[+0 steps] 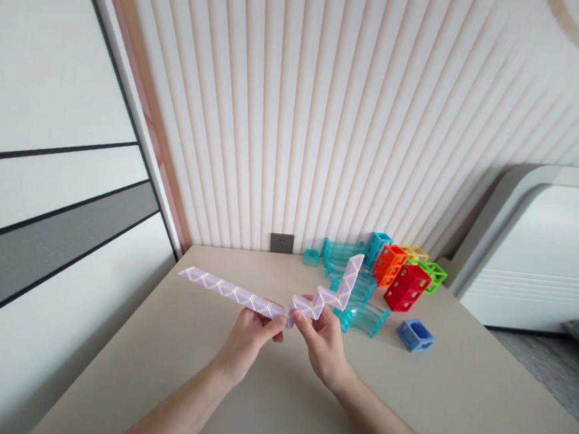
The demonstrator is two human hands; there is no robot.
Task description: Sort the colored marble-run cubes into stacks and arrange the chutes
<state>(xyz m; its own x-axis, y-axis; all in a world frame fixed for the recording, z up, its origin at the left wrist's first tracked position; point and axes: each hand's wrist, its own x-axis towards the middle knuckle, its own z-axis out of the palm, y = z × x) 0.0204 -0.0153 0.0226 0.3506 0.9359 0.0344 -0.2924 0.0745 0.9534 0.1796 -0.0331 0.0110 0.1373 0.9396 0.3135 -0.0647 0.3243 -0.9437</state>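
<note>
A long lilac-and-white snake puzzle (228,290) made of linked wedge pieces is held above the beige table (456,397). Its left part runs straight out to the left, and its right part zigzags upward. My left hand (253,334) is closed on the straight part near the middle. My right hand (324,340) pinches the piece just right of that, under the first bend. The two hands nearly touch.
Beyond my right hand lie clear teal curved track pieces (362,313), a blue block (415,335), and red (407,288), orange (390,264), green (432,275) and teal (378,245) hollow cubes. A ribbed wall with a grey socket (281,243) backs the table. A bed stands at the right.
</note>
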